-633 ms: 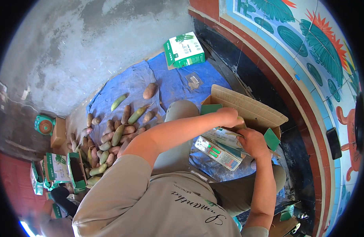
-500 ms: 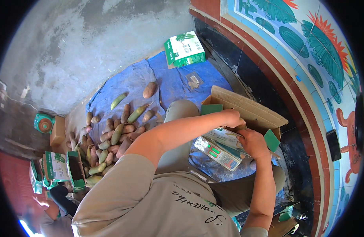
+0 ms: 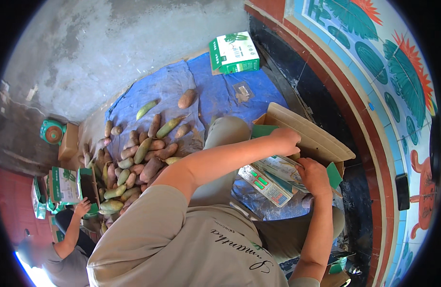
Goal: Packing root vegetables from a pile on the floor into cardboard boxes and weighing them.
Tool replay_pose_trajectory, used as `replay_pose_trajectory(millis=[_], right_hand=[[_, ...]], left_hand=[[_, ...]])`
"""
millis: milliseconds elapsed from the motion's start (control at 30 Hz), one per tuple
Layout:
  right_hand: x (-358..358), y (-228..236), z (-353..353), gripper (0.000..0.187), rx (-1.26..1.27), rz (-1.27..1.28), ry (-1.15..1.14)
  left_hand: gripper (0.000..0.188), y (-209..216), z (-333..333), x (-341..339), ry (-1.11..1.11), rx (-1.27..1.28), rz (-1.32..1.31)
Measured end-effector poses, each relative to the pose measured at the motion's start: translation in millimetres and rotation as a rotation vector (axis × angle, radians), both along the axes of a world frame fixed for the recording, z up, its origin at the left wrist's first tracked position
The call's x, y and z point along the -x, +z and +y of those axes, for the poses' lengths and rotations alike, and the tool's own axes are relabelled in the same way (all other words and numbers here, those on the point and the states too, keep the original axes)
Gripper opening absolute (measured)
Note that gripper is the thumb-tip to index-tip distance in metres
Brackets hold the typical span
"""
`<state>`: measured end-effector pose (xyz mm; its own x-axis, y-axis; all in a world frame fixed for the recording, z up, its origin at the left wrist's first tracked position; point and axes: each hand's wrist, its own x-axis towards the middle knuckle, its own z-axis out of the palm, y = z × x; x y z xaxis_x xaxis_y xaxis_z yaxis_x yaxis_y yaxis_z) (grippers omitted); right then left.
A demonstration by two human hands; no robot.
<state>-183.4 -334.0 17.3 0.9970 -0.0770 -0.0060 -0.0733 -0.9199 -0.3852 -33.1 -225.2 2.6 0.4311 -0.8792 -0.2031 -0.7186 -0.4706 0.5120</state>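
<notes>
An open cardboard box (image 3: pixel 304 130) with green inner flaps stands on a digital scale (image 3: pixel 263 184) with lit green displays, in front of me. Over its opening is my left hand (image 3: pixel 285 139), fingers bent down and partly hidden. Just beneath them shows a small brownish-yellow patch of something I cannot make out. My right hand (image 3: pixel 315 176) is at the box's near right side, its fingers closed over the near wall's rim. The rest of the box's inside is hidden by my hands and the walls.
Several elongated radishes (image 3: pixel 152 168), reddish and green, lie heaped left of my knee on a blue tarp (image 3: pixel 177 79). A green-and-white carton (image 3: pixel 237 53) stands at the back. Another person's hand (image 3: pixel 82 206) touches an open carton (image 3: pixel 88 184) at far left.
The view has shifted a little. My left hand has moved slightly right over the box, while my right stays at its rim. The other person's hand has come up to the carton at left.
</notes>
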Motion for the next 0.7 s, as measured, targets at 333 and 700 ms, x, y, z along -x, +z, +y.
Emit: replay_pose_trajectory(millis=[333,700], right_hand=[[-4,-5,-1,0.017,-0.045,-0.071,-0.006],[-10,1,0,0.019,-0.065,0.021,-0.050]], left_hand=[[0.018,38,127,-25,0.276,0.784,-0.009],[0.019,-87,324,-74,0.818,0.321,-0.259]])
